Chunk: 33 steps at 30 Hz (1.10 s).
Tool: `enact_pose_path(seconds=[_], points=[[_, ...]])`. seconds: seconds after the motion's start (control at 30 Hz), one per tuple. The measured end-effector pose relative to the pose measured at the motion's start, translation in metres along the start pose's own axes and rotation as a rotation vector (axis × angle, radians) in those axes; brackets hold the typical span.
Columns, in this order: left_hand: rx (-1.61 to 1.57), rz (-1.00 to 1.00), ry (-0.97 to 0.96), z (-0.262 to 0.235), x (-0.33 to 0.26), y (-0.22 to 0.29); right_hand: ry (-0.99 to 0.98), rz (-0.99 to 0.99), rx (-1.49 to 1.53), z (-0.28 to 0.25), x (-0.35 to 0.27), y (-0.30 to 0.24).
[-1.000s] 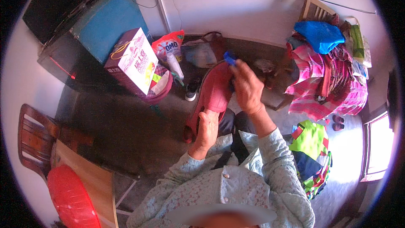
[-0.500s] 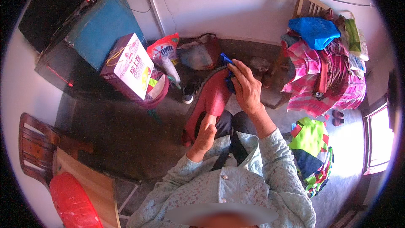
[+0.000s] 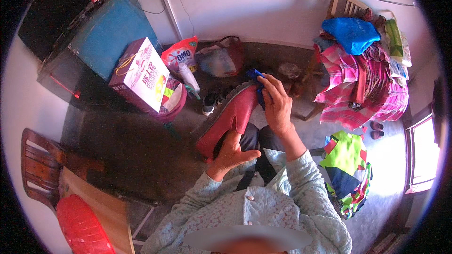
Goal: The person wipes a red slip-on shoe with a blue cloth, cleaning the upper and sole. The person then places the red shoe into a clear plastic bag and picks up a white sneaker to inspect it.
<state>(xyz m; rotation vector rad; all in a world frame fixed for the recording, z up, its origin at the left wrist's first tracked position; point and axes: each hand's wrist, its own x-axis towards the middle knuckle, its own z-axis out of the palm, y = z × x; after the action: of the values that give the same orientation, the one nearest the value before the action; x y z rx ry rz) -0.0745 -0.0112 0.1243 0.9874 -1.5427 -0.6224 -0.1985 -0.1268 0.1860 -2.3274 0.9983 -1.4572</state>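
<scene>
- White-and-maroon box [image 3: 143, 79]: at the red shoe's 10 o'clock.
- Red shoe [image 3: 230, 116]: mid-view, toe tilted toward 1 o'clock.
- Left hand [image 3: 230, 154]: at the shoe's opening, thumb spread toward 3 o'clock; fingers hidden, so I cannot tell its grip.
- Blue cloth [image 3: 254, 73]: against the toe.
- Right hand [image 3: 278, 107]: grip closed over the cloth, fingers bent toward 11 o'clock.
</scene>
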Motion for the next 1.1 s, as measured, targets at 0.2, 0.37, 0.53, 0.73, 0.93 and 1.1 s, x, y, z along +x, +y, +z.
enact_pose_path(seconds=[0.2,0.37,0.53,0.73,0.93,1.1], points=[[-0.027,-0.219,-0.123,-0.008,0.000,0.004,-0.326,-0.182,0.148,0.003,-0.027,-0.031],[0.324,0.002,-0.013,-0.014,0.000,0.004,-0.027,-0.089,0.187,0.000,-0.009,0.003],[0.448,-0.016,-0.043,-0.008,-0.010,0.005,0.108,0.006,0.060,0.006,-0.013,-0.011],[0.382,-0.065,-0.098,-0.016,-0.007,0.005,-0.169,-0.357,0.148,0.004,-0.029,-0.031],[0.640,0.194,-0.038,-0.014,-0.022,-0.013,-0.042,-0.156,0.271,-0.001,-0.016,-0.002],[0.647,0.271,-0.039,-0.008,-0.020,-0.015,0.089,0.059,0.206,0.011,-0.028,-0.021]])
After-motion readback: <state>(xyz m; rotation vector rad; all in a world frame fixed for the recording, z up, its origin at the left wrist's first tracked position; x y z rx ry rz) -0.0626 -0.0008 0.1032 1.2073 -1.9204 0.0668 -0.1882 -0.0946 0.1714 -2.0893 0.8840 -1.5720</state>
